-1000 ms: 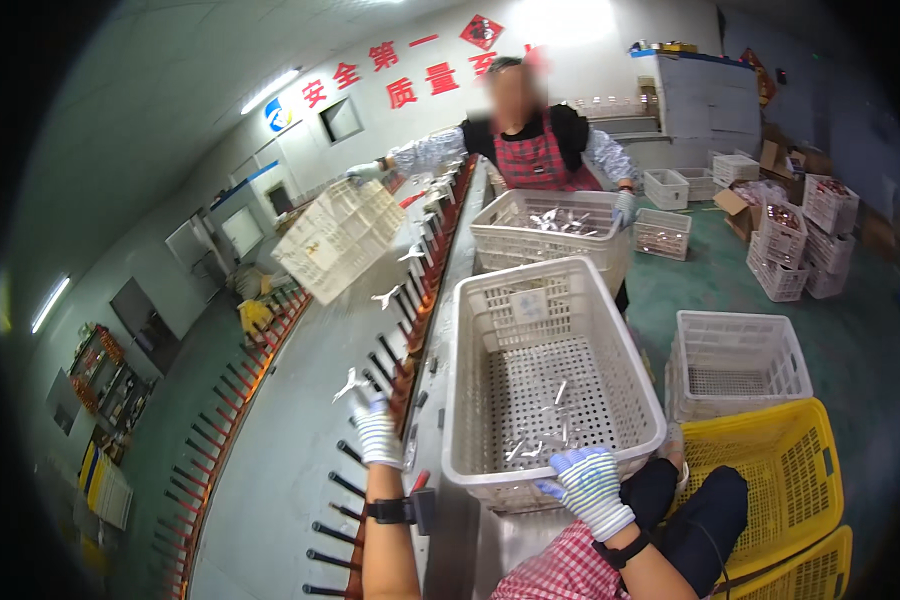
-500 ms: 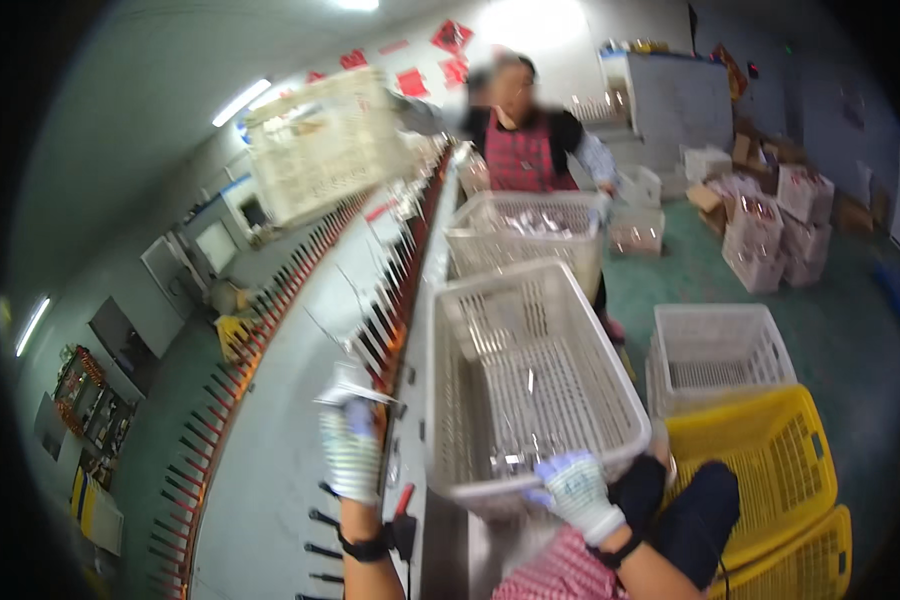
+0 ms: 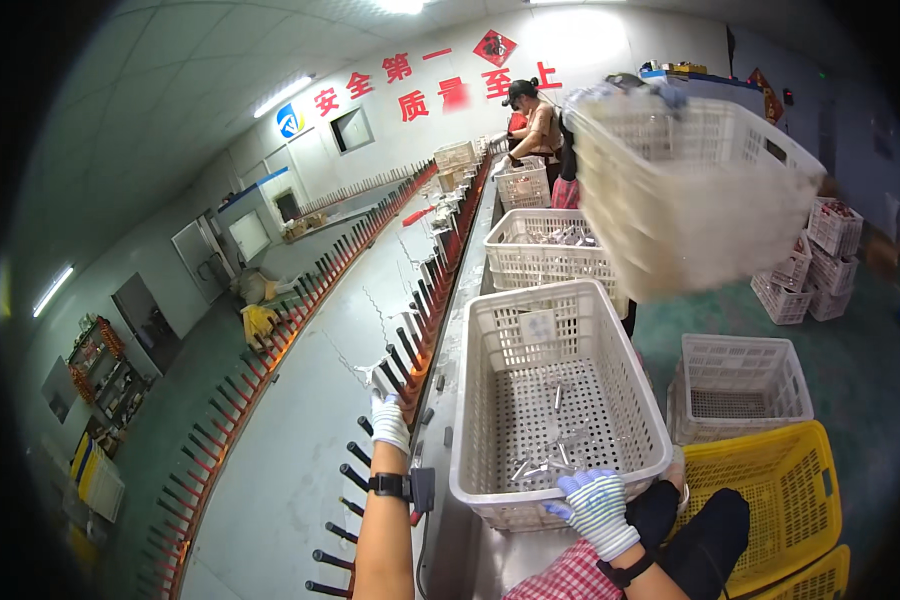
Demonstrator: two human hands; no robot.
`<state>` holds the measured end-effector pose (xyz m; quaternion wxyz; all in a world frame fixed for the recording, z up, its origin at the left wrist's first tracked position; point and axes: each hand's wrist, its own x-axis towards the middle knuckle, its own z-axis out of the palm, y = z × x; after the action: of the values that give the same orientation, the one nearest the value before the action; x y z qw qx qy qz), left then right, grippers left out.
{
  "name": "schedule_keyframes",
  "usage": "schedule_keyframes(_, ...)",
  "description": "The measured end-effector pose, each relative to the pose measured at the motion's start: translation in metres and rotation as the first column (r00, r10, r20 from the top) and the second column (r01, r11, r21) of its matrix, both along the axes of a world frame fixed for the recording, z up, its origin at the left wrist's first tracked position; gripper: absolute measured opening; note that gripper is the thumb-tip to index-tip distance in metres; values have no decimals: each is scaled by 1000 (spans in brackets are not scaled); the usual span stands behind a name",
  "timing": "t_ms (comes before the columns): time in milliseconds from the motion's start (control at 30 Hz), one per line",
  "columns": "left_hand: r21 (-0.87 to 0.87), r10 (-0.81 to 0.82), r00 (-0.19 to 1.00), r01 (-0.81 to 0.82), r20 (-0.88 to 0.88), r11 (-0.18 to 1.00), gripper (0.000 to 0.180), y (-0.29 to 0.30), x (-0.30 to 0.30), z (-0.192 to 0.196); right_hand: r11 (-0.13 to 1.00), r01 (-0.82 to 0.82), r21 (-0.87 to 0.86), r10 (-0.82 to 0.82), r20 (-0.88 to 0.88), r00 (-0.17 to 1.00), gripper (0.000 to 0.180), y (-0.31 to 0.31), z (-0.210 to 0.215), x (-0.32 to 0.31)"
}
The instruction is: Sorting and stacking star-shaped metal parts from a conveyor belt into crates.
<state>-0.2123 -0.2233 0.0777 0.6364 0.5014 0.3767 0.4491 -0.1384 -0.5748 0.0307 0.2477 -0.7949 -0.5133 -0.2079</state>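
Left hand (image 3: 389, 420): gloved, fingers pressed together around a small metal clip (image 3: 368, 373) over the peg conveyor (image 3: 410, 350), hanging step, I judge. Right hand (image 3: 596, 503): gloved, fingers curled over the near rim of the white crate (image 3: 475, 400) holding loose clips (image 3: 540, 462). Next move needs careful alignment with a peg.

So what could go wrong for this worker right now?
The left hand reaches among the black pegs of the conveyor line; a glove might snag there. The right hand rests on the rim of the white crate, while a blurred white basket is in the air above the line, so it might knock something.
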Motion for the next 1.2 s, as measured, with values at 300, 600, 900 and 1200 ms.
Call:
schedule_keyframes(300,13,112,967,-118,227,993,15,56,-21,-30,981,-83,-174,50,-184,982,39,-21,23,-12)
schedule_keyframes(600,398,-330,942,328,-65,857,18,-83,-27,42,979,-169,116,201,-390,899,33,-40,31,22)
schedule_keyframes(900,434,-130,970,209,-205,876,54,-84,-31,-14,1000,23,-1,-22,-219,976,24,-64,46,22)
schedule_keyframes(1200,544,297,925,-126,-239,830,66,-16,-18,-25,999,4,52,7,-215,976,28,-56,41,21)
